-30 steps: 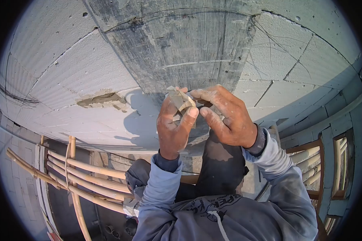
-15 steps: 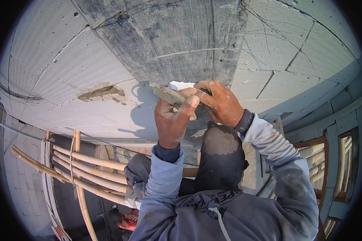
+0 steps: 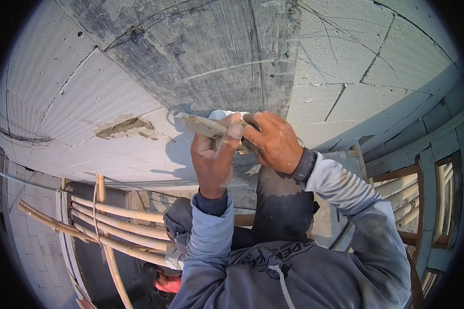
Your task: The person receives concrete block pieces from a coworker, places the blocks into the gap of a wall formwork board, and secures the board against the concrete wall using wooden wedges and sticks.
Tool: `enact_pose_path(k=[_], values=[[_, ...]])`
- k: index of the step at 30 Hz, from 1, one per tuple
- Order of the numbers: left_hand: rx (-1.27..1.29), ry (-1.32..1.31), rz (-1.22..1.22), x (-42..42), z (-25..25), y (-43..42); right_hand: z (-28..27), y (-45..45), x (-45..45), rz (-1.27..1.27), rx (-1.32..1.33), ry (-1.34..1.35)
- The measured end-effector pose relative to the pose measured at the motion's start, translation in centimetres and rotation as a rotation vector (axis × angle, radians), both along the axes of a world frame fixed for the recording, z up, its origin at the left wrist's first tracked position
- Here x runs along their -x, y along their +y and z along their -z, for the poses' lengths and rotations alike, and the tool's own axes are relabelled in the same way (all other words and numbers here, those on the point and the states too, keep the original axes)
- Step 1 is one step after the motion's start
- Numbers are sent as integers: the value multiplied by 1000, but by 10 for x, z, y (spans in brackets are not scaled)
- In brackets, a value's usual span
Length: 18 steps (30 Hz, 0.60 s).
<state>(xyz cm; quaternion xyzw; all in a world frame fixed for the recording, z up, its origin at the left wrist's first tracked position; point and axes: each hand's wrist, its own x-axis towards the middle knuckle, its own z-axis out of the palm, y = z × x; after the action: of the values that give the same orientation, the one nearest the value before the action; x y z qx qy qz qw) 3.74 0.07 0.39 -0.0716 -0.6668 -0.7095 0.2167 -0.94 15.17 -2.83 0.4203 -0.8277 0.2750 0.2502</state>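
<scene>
My left hand is closed round a flat, grey-beige piece, apparently wood crusted with mortar. Its pale, blunt end sticks out to the left past my fingers. From the other side, my right hand also closes on it, with bent fingers close to my left thumb. Behind the hands shows the edge of a white piece; what it is cannot be made out. Both hands are in front of a grey concrete column, above my knees.
Pale block wall flanks the column, with a rough mortar patch on the left. Thin wires stick out at upper right. Bamboo poles form scaffolding at lower left, and a person in red is below. Window frames stand at right.
The view has shifted slightly, so the column and wall appear further left. Both hands still grip the flat piece, which now lies flatter and points more to the left.
</scene>
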Motion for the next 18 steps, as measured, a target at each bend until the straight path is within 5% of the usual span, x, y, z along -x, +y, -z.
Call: enact_pose_path(k=[18], values=[[76, 55, 24, 5, 11, 6, 50, -6, -15, 107, 333, -106]])
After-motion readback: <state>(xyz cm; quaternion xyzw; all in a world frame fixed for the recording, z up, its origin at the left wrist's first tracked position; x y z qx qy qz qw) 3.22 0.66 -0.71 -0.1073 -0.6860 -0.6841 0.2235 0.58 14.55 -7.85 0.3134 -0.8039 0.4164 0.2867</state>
